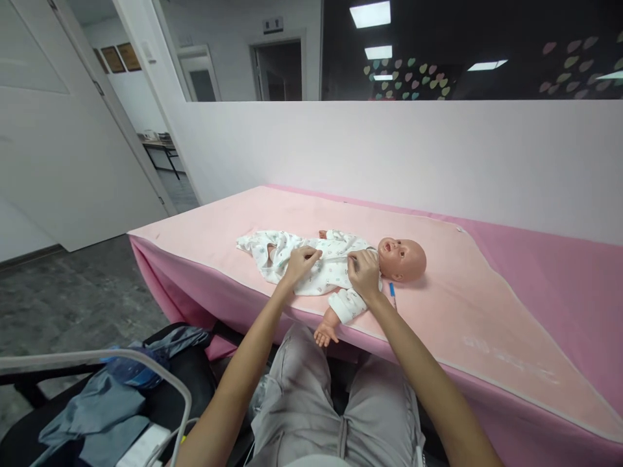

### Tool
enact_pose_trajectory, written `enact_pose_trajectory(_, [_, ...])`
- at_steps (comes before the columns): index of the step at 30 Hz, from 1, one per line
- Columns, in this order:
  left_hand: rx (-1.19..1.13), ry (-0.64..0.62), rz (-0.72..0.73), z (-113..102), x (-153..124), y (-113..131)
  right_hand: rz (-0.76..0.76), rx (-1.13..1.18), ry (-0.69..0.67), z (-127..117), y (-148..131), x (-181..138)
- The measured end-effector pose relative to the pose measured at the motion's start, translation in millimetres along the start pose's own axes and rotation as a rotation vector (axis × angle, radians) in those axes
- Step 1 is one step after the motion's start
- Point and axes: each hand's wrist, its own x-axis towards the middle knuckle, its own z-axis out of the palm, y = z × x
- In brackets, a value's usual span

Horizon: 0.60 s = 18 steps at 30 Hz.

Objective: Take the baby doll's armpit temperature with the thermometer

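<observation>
A bald baby doll (405, 259) lies on its back across the pink table, head to the right. It is dressed in a white printed romper (321, 279), whose legs spread to the left. At the doll's belly, my left hand (300, 264) pinches the romper's front. My right hand (364, 271) is closed on the cloth near the chest, close to the doll's chin. Between the two hands a strip of the fabric looks drawn straight. One doll arm (328, 326) reaches over the table's near edge, palm up.
A blue-capped pen (392, 292) lies by the doll's head. The pink-covered table (487, 311) runs along a white half-wall (413, 155) with glass above. To the left, a black chair (189, 383) carries grey cloth (102, 402) and a white box (143, 446).
</observation>
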Motion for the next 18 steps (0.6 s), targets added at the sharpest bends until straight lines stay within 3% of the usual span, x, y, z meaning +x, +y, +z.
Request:
enact_pose_trajectory(6, [-0.114,-0.244,0.003,-18,-4,1,0.028,-0.004,-0.004,0,1,0])
enact_pose_trajectory(12, [0.02,-0.255,0.113,-14,-3,1,0.036,-0.002,-0.01,1,2,-1])
enact_pose_trajectory(18, [-0.033,-0.231,0.121,-9,-2,-5,0.057,0.008,-0.001,1,2,-2])
